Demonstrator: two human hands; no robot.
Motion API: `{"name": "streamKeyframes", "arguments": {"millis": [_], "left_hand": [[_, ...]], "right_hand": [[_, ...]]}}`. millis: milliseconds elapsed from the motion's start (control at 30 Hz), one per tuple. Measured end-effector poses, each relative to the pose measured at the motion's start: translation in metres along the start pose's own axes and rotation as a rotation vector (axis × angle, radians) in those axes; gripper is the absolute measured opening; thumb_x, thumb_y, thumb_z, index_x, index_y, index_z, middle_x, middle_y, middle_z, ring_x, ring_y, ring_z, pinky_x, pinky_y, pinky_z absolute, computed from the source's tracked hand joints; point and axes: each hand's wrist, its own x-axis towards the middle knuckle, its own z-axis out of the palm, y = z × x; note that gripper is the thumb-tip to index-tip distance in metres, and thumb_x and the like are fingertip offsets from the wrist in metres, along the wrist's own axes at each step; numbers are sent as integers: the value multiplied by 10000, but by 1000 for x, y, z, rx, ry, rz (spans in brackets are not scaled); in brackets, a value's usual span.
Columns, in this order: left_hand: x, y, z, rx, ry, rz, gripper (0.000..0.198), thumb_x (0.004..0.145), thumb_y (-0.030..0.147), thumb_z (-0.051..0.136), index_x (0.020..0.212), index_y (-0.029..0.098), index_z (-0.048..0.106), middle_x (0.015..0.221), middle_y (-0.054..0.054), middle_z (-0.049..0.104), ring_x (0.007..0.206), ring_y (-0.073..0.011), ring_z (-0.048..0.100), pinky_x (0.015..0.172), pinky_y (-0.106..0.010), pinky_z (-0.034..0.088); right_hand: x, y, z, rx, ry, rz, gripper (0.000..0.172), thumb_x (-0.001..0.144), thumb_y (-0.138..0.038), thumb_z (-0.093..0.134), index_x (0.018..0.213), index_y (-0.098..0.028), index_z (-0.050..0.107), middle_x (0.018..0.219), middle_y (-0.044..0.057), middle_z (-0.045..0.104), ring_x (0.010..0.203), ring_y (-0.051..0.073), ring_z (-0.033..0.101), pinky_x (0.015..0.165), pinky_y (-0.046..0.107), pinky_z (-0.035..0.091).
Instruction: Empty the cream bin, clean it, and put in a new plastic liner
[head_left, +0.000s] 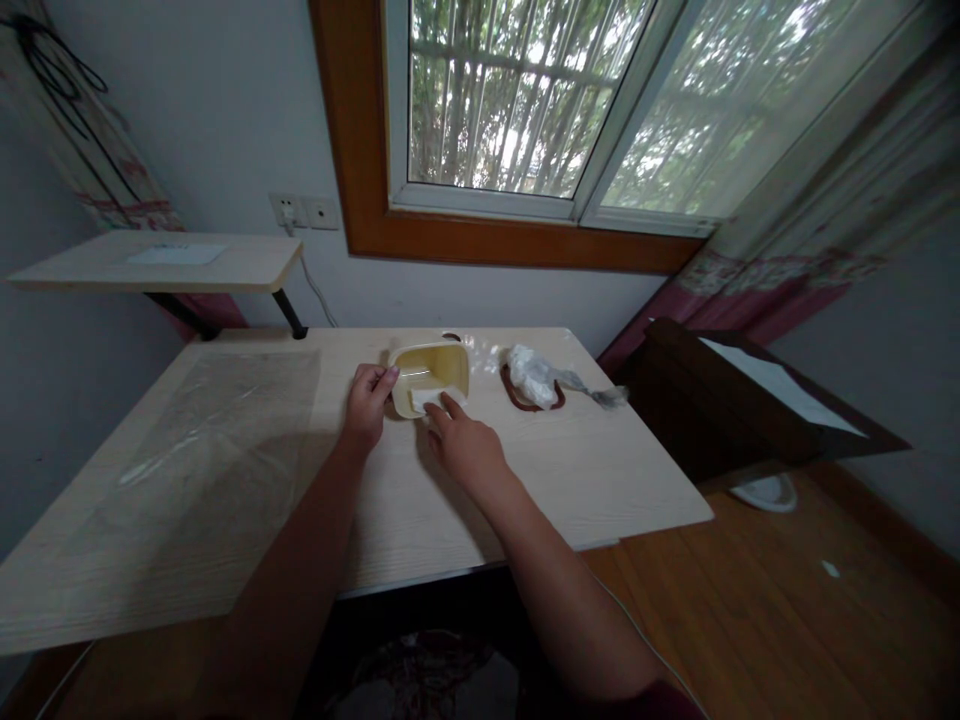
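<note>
My left hand (367, 405) grips the left side of a pale yellow plastic container (439, 357), with the thumb over its rim. The container is tilted so that its open inside faces me. My right hand (465, 445) is closed on a white wipe (426, 397), perhaps a folded tissue or cloth, pressed at the near edge of the container. The fingertips and part of the wipe lie over the rim, and the container's underside is hidden.
Right of the container, a crumpled clear plastic bag (534, 377) lies over a brown-red ring-like object (517, 396). A transparent sheet (225, 450) covers the left of the table (600, 480). A raised shelf (247, 262) stands at the back left, and dark brown furniture (720, 400) at right.
</note>
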Motion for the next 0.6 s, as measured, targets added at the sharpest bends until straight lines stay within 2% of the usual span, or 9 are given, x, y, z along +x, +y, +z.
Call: {"name": "streamKeyframes", "arguments": {"millis": [267,433,600], "left_hand": [[0,-1,2,-19,-1,2,389,809,538,752,760,195,575,747,18,515,613,-102,470,547,-227,387],[0,-4,1,-47,-9,-16,389,811,543,747,779,196,574,720,26,493,614,-106,475,554,-224,397],[-1,-3,2,-25,-5,-10,374,814,521,749,769,193,574,745,17,511,642,-110,488,575,-225,406]], "right_hand": [[-5,-19,5,60,31,-131,613,1011,-431,477,1587,-275,340,1675,140,317,1117,303,706,866,448,604],[-2,-8,1,26,28,-63,555,1010,-365,463,1554,-276,399,1663,126,348,1126,307,705,879,465,597],[2,-2,1,-1,25,-9,549,998,-338,486,1535,-251,417,1663,153,336,1105,311,715,869,467,594]]}}
